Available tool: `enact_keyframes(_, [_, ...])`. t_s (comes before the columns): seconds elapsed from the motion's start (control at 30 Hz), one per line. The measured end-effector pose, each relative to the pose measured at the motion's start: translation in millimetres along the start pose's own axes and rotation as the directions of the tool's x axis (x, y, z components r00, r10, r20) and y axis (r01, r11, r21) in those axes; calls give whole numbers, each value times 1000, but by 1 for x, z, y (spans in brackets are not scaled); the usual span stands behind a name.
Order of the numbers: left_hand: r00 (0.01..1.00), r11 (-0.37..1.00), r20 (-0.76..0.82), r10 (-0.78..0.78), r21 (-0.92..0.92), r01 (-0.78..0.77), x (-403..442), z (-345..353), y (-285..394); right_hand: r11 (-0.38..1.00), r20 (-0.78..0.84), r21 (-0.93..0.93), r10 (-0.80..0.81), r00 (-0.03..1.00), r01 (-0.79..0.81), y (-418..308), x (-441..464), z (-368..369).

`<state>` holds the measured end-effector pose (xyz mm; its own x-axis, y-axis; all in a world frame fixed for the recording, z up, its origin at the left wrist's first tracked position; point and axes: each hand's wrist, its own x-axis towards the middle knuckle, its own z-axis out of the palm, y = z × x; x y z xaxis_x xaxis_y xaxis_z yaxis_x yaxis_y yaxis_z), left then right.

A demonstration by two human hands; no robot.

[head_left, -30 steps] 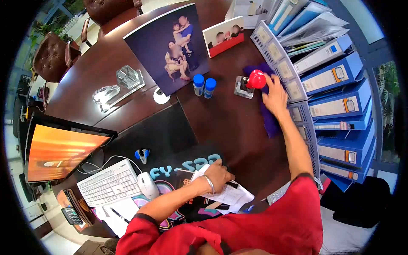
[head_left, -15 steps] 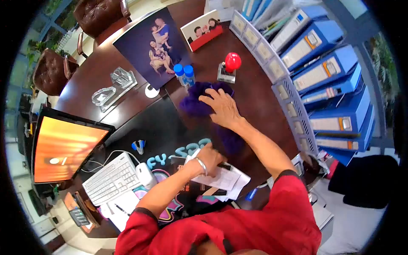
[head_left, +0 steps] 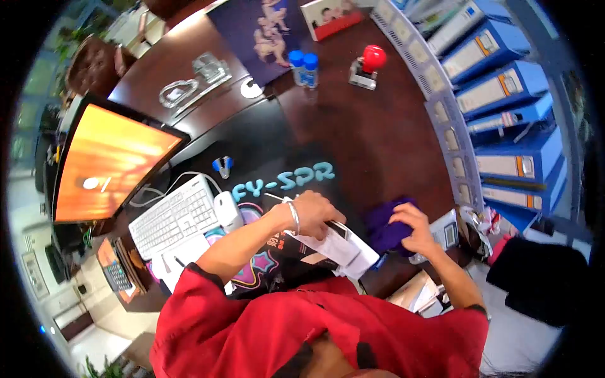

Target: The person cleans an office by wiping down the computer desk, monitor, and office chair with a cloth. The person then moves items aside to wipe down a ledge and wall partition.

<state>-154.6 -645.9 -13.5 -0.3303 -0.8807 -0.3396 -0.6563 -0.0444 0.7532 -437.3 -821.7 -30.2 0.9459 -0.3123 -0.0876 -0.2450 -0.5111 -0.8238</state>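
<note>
My left hand (head_left: pixel 317 215), with a silver bangle at the wrist, grips a small stack of papers (head_left: pixel 340 249) over the black desk mat (head_left: pixel 252 148). Dark edges of something show among the sheets, too covered to name. Near the desk's right front, my right hand (head_left: pixel 414 230) is closed over a bunched purple cloth (head_left: pixel 386 228) that lies on the wood. A grey calculator-like device (head_left: pixel 445 232) stands just right of that hand.
A white keyboard (head_left: pixel 173 217), a mouse (head_left: pixel 227 211) and a monitor (head_left: pixel 116 167) are at left. Two blue-capped bottles (head_left: pixel 304 69), a red-knobbed stamp (head_left: pixel 367 66) and a photo panel (head_left: pixel 258 38) stand at the back. Blue binders (head_left: pixel 504 94) line the right behind a lilac rack (head_left: pixel 450 126).
My right hand has drawn the purple cloth from beside the bottles toward me and to the right. The papers in my left hand have shifted slightly right. The view has tilted.
</note>
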Motion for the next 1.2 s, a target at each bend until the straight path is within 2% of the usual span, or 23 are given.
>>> enact_keyframes(0.03, [999,999,28,31,26,-32,-5,-7,7,997,-98,63,56,994,-50,-13,16,-7])
enact_keyframes(0.07, [996,997,61,61,51,-64,-9,-12,11,998,-162,58,-2,987,11,-19,37,-13])
enact_keyframes(0.1, [999,999,21,36,3,-36,-13,-12,10,995,-200,55,-75,977,88,-30,59,-15])
enact_keyframes(0.13, [1000,999,6,-18,45,18,-14,-10,6,986,-244,48,-142,959,159,-45,83,-13])
enact_keyframes(0.23, [988,987,-116,-105,106,117,-11,12,-21,892,-164,-165,-445,880,421,-98,167,12])
enact_keyframes(0.27, [972,968,-130,-195,137,212,-8,17,-23,836,-120,-252,-526,842,487,-105,195,29])
enact_keyframes(0.33, [974,974,-110,-200,83,210,-6,21,-34,809,40,-380,-470,882,449,-114,249,65])
enact_keyframes(0.4, [970,961,-110,-217,149,232,-4,22,-30,765,60,-506,-429,901,398,-89,300,113])
enact_keyframes(0.43, [961,945,-79,-264,181,274,-3,18,-25,767,37,-541,-389,921,346,-83,312,123])
enact_keyframes(0.47, [974,961,-134,-181,185,204,-3,27,-35,782,-21,-527,-402,915,332,-76,319,127])
enact_keyframes(0.5, [970,962,-140,-198,162,220,-4,26,-36,818,-51,-503,-351,935,279,-74,319,125])
enact_keyframes(0.63, [964,965,-114,-239,86,249,-5,21,-32,868,-176,-487,-207,962,98,-58,277,99])
enact_keyframes(0.73, [962,963,-105,-252,68,260,-5,19,-34,894,-180,-438,20,983,-98,-46,247,73])
enact_keyframes(0.8, [980,977,-60,-189,86,194,-4,19,-38,959,-35,-78,271,962,-273,-44,242,53])
enact_keyframes(0.83, [980,976,-40,-194,91,197,-2,19,-39,982,-91,-49,175,980,-180,-46,241,50])
enact_keyframes(0.87, [982,978,-33,-186,90,188,1,20,-42,981,-96,-49,184,978,-190,-48,243,49])
enact_keyframes(0.9, [981,977,-53,-185,99,189,2,23,-44,989,-201,-146,-41,979,11,-64,248,49])
enact_keyframes(0.93, [981,976,-61,-182,112,188,3,27,-46,948,-285,-258,-261,922,189,-73,252,51])
enact_keyframes(1.0, [985,984,-11,-170,48,170,-3,13,-40,891,-238,-382,-350,906,245,-72,258,51])
enact_keyframes(1.03, [986,985,4,-164,49,164,-2,15,-41,877,-116,-461,-212,970,137,-68,250,46])
enact_keyframes(1.07, [987,986,15,-159,55,158,-1,15,-43,882,-142,-458,-197,970,112,-58,239,40])
enact_keyframes(1.13, [986,983,-34,-166,72,168,-3,17,-44,850,-189,-525,-54,980,-55,-25,204,27])
enact_keyframes(1.2, [993,997,-100,-67,39,72,-4,19,-53,810,-362,-550,-12,932,-203,5,152,11])
